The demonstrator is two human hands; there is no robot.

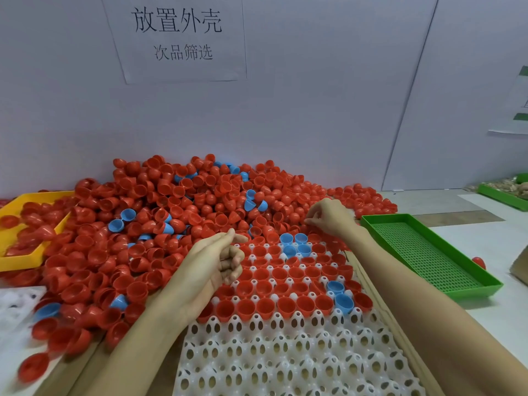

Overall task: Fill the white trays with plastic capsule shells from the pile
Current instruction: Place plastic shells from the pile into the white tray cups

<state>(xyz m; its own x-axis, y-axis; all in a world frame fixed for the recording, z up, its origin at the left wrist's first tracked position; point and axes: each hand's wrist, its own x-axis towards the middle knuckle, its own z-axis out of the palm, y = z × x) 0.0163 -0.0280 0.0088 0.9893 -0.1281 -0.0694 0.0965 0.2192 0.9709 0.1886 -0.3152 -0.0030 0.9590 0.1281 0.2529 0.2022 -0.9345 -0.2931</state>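
Note:
A big pile of red capsule shells [171,210], with a few blue ones, lies against the wall. In front of it sits a white tray [285,355] with holed cups. Its far rows hold red shells [265,305] and several blue shells [297,244]; its near rows are bare. My left hand [220,261] hovers over the tray's left edge with index finger and thumb stretched out and the other fingers loosely curled; I see nothing in it. My right hand [328,217] reaches to the tray's far right corner, fingertips curled down and pinching a red shell at the pile's edge.
A yellow tray [17,262] with red shells stands at the left, and part of another white tray [17,304] lies near the left edge. A perforated green tray [428,252] lies to the right, another green tray [503,198] farther back. Loose shells spill over the table's left side.

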